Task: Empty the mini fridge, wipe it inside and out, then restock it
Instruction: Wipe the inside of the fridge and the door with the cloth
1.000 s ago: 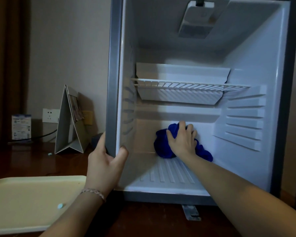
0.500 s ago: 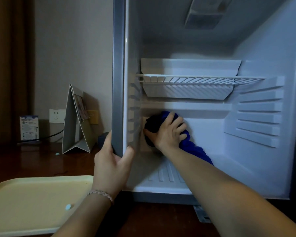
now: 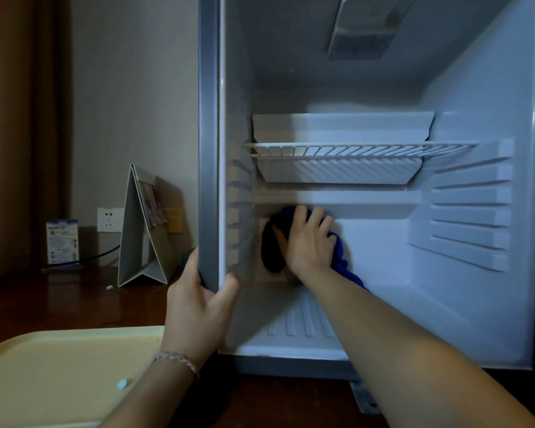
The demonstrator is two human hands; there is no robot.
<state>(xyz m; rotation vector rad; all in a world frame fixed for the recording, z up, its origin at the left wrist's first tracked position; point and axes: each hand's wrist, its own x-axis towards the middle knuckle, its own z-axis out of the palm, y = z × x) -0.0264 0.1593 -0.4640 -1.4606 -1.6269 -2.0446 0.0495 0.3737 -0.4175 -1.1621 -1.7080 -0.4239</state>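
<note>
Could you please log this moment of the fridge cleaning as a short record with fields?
stage: wiping inside
fridge: white-lined grey mini fridge, open, no food seen
shelf: white wire rack, bare
cloth: dark blue cloth, against lower back wall, left corner
right hand: presses the cloth
left hand: grips the fridge's left front edge
tray: cream plastic tray, on the dark wooden table
</note>
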